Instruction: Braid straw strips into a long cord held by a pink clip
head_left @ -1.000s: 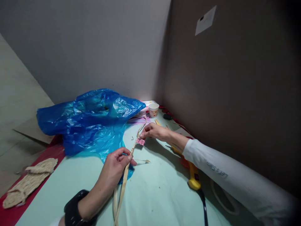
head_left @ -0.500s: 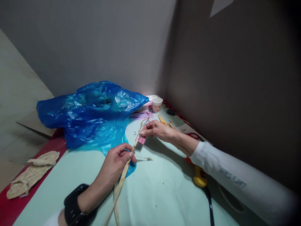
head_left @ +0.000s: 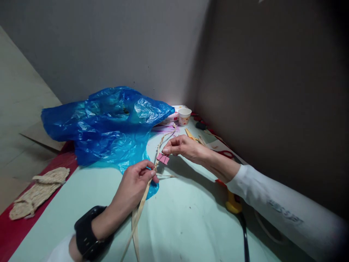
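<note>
A thin braid (head_left: 160, 144) of pale fibre runs away from me over the pale green sheet. My left hand (head_left: 140, 178) pinches it where it parts into long flat strips (head_left: 140, 209) that hang toward me. A thin strand sticks out to the right of those fingers. Just beyond, my right hand (head_left: 181, 147) is closed on a pink binder clip (head_left: 163, 158), thumb and finger on its handles. The clip lies close beside the braid; whether its jaws touch it I cannot tell.
A blue plastic bag (head_left: 109, 123) spreads at the back left. Behind are a paper cup (head_left: 184, 116), yellow scissors (head_left: 191, 135) and red-handled scissors (head_left: 227, 154). A yellow-black tool (head_left: 233, 203) lies under my right forearm. A woven sole-shaped piece (head_left: 39, 193) rests on red cloth (head_left: 16, 233) at left.
My right hand has drawn slightly back from the braid with the pink clip, which now shows more fully. My left hand keeps its pinch. The whole view has shifted a little.
</note>
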`<state>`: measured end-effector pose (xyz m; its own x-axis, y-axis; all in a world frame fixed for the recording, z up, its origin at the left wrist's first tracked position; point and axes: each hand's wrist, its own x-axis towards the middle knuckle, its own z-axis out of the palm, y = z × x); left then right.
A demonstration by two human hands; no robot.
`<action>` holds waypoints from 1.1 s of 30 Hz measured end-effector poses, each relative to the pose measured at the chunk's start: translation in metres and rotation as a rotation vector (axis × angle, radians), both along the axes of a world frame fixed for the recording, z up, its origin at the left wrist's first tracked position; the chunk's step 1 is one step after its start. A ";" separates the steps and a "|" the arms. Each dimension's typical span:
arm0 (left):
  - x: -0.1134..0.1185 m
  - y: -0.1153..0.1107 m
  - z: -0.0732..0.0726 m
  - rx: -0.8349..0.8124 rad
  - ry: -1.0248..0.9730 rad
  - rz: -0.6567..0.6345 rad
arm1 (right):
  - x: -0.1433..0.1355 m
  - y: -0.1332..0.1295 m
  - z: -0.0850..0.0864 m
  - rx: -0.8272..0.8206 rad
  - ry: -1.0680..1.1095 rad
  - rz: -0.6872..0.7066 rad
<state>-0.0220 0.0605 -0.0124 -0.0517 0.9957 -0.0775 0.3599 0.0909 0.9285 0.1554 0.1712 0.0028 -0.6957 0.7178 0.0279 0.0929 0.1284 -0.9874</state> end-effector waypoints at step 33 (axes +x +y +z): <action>-0.003 0.028 -0.009 -0.140 -0.247 0.111 | -0.038 0.034 -0.008 0.454 -0.294 0.089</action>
